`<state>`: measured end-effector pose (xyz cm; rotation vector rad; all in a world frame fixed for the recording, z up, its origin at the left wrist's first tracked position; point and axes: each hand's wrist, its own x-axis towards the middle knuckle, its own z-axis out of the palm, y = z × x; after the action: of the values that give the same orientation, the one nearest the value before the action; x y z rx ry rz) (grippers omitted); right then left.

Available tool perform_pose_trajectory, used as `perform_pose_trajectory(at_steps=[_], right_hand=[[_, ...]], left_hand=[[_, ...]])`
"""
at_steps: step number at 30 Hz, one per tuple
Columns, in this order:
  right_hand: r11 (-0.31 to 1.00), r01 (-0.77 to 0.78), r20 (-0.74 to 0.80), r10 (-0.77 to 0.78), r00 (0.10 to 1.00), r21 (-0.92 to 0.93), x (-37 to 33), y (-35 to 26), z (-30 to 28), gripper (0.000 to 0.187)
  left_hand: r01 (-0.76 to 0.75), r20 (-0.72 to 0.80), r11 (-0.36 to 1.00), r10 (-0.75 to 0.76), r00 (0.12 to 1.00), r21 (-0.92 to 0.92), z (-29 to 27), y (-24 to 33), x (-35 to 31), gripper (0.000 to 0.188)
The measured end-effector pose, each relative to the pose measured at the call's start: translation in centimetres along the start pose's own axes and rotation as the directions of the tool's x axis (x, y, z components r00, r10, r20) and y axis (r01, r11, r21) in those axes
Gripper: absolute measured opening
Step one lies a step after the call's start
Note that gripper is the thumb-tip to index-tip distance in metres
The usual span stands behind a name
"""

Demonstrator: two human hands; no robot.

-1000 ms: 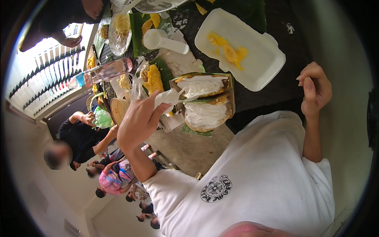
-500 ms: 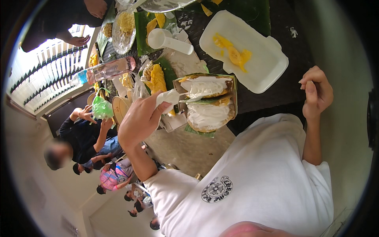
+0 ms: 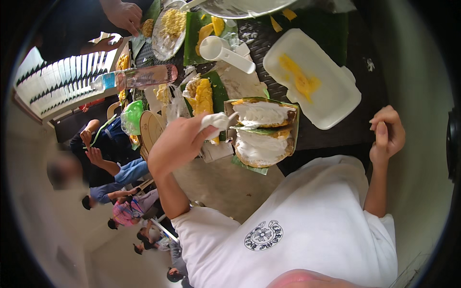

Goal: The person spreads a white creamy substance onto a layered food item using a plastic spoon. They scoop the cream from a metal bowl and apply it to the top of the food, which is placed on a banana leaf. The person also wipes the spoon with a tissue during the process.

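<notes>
My left hand (image 3: 175,144) is closed around a small white bag of cream (image 3: 217,121), like a piping bag. Its narrow tip points at the left side of an open box (image 3: 296,127) lined with green leaf. Inside sit two cream-topped portions with a golden-brown base, the far one (image 3: 264,114) and the near one (image 3: 263,148). Away to the right, my right hand (image 3: 388,134) is raised off the table with fingers curled and thumb against them, and nothing shows in it.
A white foam tray (image 3: 336,103) with yellow fruit pieces lies beyond the box. Left of that are a white scoop (image 3: 230,56), fruit slices (image 3: 204,98) on leaf, a pinkish bottle (image 3: 149,76) and a plate (image 3: 163,48) with yellow crumbs. Other people's hands (image 3: 124,17) work at far left.
The view has shifted, so the table things sit slightly lower and further right. My left hand still holds the bag at the box. A person at left has let go of the green bag.
</notes>
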<state>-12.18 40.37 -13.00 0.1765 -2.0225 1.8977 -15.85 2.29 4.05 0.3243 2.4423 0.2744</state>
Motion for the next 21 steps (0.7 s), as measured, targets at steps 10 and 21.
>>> perform_pose_trajectory(at_steps=[10,21], right_hand=[[1.0,0.006,0.013,-0.005,1.0,-0.029,-0.2,0.3,-0.1,0.012],[0.999,0.036,0.009,-0.036,0.999,-0.009,-0.1,0.4,-0.1,0.012]], left_hand=[[-0.078,-0.033,0.996,0.077,0.996,-0.042,0.2,0.5,0.6,0.016],[-0.071,-0.076,0.996,0.075,0.994,0.045,-0.5,1.7,0.9,0.027]])
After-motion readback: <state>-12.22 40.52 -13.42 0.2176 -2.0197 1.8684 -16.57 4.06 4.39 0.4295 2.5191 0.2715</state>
